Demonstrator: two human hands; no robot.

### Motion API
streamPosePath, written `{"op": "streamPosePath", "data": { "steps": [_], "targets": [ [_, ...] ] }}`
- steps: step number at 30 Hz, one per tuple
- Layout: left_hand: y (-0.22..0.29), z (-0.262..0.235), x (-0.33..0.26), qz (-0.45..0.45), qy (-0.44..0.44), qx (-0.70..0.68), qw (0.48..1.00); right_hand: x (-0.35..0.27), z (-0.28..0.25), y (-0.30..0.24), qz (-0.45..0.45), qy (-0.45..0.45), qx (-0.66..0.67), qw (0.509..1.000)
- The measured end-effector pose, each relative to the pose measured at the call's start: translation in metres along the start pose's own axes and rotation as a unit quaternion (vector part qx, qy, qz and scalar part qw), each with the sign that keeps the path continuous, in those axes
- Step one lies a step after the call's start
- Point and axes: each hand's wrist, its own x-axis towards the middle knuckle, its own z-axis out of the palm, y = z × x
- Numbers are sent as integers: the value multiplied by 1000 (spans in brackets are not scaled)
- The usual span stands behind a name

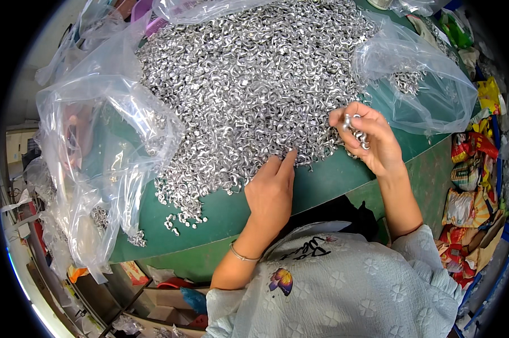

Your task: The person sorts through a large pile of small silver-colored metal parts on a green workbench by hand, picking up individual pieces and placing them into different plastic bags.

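Note:
A broad heap of small, shiny, curved metal pieces (243,79) covers much of the green tabletop (220,211). At its near edge, my left hand (270,188) rests back upward, one finger stretched into the pieces and the others bent down. No piece shows in it, though the undersides of its fingers are hidden. My right hand (375,138) is raised over the heap's right edge, its fingers curled round several of the metal pieces (363,139). One piece sits between the thumb and fingertips, and others lie against the curled fingers.
Clear plastic bags lie on both sides: a large one (91,158) at left and another (418,84) at right with metal pieces inside. A purple basket (147,17) stands far left. Colourful packages (468,208) fill the right side, beyond the table edge. Open shelving (158,304) sits below left.

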Motion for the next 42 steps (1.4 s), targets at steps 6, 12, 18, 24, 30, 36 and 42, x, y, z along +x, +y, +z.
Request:
{"op": "streamPosePath", "data": {
  "steps": [6, 12, 18, 24, 30, 36, 42],
  "targets": [
    [-3, -5, 2, 31, -40, 12, 999, 3, 4, 1, 25, -63, 125, 990],
    [-7, -7, 4, 58, -35, 1, 998, -5, 34, 22, -186, 81, -681, 703],
    [-12, -4, 0, 8, -23, -81, 996, -1, 37, 33, -187, 93, -742, 637],
    [-9, -7, -1, -105, 15, -200, 974, -2, 23, 21, -204, 105, -610, 759],
    [-14, -14, 0, -227, -6, -371, 901, -1, 18, 7, -274, 159, -611, 726],
    [-18, -24, 5, -317, -62, -622, 713, 4, 11, 11, -229, 191, -494, 816],
    [-17, -27, 2, -335, -55, -677, 653, -1, 1, 5, -114, 185, -305, 927]
  ]
}}
